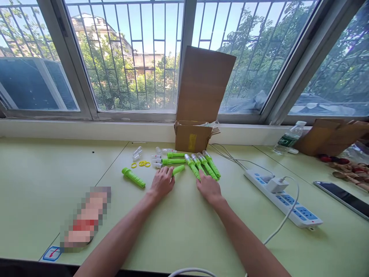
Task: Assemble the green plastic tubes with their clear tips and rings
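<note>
My left hand (163,181) rests on the table with its fingers closed on one end of a bare green plastic handle (179,169). My right hand (209,187) pinches the lower end of the leftmost green stick with a clear top (191,164). Several like sticks (211,164) lie side by side against it. Beyond my left hand are two more green handles (174,161), small white and grey pieces (157,161) and clear caps (137,153). Yellow rings (144,164) lie to the left, near a separate ribbed green handle (133,177).
An open cardboard box (191,138) stands against the window ledge. To the right are a white power strip (284,198) with cables, a phone (341,198) and a water bottle (290,137). A pixelated object (86,219) lies at the left front.
</note>
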The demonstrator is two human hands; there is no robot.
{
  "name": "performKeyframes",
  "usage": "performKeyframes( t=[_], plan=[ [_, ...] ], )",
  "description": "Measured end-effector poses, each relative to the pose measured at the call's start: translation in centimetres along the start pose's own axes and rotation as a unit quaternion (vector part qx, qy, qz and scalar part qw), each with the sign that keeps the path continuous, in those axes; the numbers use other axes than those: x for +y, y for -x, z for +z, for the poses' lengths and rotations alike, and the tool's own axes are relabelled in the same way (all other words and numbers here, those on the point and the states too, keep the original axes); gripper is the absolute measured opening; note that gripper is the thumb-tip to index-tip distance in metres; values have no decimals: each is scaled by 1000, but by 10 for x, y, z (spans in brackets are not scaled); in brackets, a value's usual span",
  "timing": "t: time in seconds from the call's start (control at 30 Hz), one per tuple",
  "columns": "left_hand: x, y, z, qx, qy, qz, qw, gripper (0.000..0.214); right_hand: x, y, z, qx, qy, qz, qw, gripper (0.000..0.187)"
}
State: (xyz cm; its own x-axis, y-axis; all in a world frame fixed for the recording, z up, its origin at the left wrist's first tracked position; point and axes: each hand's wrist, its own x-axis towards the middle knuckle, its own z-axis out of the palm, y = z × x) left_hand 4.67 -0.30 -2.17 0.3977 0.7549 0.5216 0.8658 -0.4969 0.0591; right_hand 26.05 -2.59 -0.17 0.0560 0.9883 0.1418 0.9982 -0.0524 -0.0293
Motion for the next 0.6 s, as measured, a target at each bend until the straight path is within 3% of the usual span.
performKeyframes(
  t=[0.1,0.2,0.47,0.6],
  plan=[
    [1,0,-2,22,15,4,1000,32,-2,1,-1,17,-2,29,999,49],
    [2,0,-4,51,47,0,998,30,-7,3,-3,48,-16,10,999,48],
    [3,6,-7,110,196,-17,974,23,-23,14,-8,116,-78,-146,979,58],
    [5,7,-8,104,235,-35,966,24,-25,14,-4,118,-75,-198,970,46]
  ],
)
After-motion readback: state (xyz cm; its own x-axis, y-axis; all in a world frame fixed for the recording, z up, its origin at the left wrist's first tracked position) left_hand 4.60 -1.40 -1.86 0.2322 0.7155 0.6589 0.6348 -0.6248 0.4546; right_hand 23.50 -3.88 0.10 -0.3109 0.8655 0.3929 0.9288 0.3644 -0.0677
